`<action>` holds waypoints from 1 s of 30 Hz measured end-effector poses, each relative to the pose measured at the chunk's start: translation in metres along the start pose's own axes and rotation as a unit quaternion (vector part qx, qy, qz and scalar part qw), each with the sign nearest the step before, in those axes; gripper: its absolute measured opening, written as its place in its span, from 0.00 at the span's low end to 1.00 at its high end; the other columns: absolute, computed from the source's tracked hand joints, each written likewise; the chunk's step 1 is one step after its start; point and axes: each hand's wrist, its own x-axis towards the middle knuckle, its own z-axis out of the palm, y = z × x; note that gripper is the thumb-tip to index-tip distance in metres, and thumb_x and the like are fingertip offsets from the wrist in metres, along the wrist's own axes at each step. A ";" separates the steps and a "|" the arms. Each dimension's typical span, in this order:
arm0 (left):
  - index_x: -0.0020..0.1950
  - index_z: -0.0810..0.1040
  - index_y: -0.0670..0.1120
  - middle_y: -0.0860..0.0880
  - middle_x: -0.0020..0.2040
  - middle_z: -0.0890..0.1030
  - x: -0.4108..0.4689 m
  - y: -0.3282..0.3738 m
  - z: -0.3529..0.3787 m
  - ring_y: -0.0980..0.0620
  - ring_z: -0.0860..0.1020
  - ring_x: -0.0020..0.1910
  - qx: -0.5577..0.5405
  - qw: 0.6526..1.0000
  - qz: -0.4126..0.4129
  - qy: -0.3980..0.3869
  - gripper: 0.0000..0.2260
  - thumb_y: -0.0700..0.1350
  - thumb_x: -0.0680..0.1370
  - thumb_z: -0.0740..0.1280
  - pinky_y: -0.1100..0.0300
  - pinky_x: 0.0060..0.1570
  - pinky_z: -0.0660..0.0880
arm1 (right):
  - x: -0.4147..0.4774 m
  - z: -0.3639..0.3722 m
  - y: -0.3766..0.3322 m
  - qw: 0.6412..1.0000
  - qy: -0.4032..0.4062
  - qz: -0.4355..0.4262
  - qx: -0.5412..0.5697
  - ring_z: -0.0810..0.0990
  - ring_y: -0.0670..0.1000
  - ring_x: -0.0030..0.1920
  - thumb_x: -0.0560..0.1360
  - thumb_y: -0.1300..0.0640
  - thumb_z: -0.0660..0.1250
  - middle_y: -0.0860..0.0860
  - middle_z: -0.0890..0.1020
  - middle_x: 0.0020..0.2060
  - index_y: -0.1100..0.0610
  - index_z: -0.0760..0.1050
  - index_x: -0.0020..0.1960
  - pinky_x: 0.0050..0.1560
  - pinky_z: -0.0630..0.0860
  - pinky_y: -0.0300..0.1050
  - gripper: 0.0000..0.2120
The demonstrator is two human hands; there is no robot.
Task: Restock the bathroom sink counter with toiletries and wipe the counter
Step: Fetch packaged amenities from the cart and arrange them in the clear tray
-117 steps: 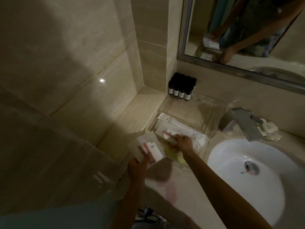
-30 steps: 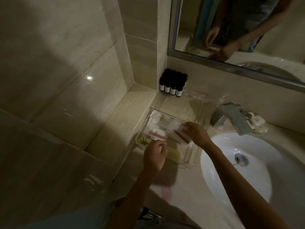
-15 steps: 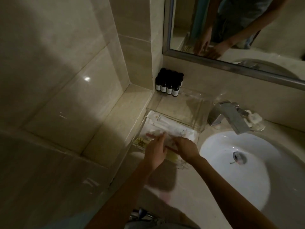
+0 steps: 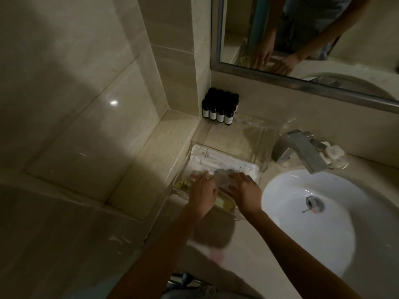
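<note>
Several packets under fingers: left hand, right hand

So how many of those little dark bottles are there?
4 clearly, a front row of dark bottles with white labels in the counter corner below the mirror; more caps stand behind them, too dim to count.

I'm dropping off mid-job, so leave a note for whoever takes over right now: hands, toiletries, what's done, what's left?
Hands: left hand and right hand both lie flat inside the clear tray, gripping nothing; a see-through sachet sits under their fingertips.
Things: white packets and yellow packets lie in the tray; small dark bottles stand in the back corner.
Done: tray holds packets, bottles grouped.
Left: wipe the counter; no cloth in view.
</note>
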 end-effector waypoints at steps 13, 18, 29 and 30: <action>0.73 0.63 0.50 0.42 0.74 0.62 0.007 -0.013 -0.003 0.42 0.64 0.70 0.133 0.989 -0.034 -0.054 0.22 0.52 0.80 0.59 0.46 0.67 0.63 | -0.003 0.006 0.008 0.993 -0.082 -0.084 0.021 0.76 0.55 0.63 0.74 0.55 0.70 0.52 0.79 0.63 0.51 0.81 0.57 0.57 0.75 0.49 0.12; 0.71 0.64 0.49 0.41 0.73 0.63 0.006 -0.009 -0.001 0.41 0.64 0.70 0.142 0.987 -0.051 -0.062 0.20 0.53 0.80 0.59 0.44 0.68 0.63 | -0.009 0.010 0.010 0.992 -0.095 -0.071 0.041 0.75 0.55 0.64 0.75 0.54 0.68 0.52 0.78 0.64 0.51 0.81 0.59 0.59 0.74 0.48 0.12; 0.78 0.54 0.47 0.41 0.79 0.50 -0.016 -0.022 -0.003 0.41 0.48 0.78 0.073 0.995 -0.057 -0.022 0.26 0.50 0.82 0.56 0.48 0.75 0.45 | -0.016 -0.008 0.015 0.990 -0.045 -0.118 0.062 0.78 0.54 0.58 0.75 0.48 0.62 0.52 0.80 0.58 0.51 0.82 0.57 0.53 0.78 0.48 0.15; 0.77 0.60 0.46 0.40 0.78 0.55 -0.022 -0.024 -0.003 0.39 0.53 0.77 0.069 0.996 -0.058 0.006 0.24 0.49 0.81 0.59 0.47 0.74 0.48 | -0.019 -0.011 0.016 0.991 -0.044 -0.118 0.055 0.78 0.54 0.57 0.75 0.46 0.60 0.52 0.80 0.57 0.49 0.82 0.57 0.51 0.78 0.47 0.17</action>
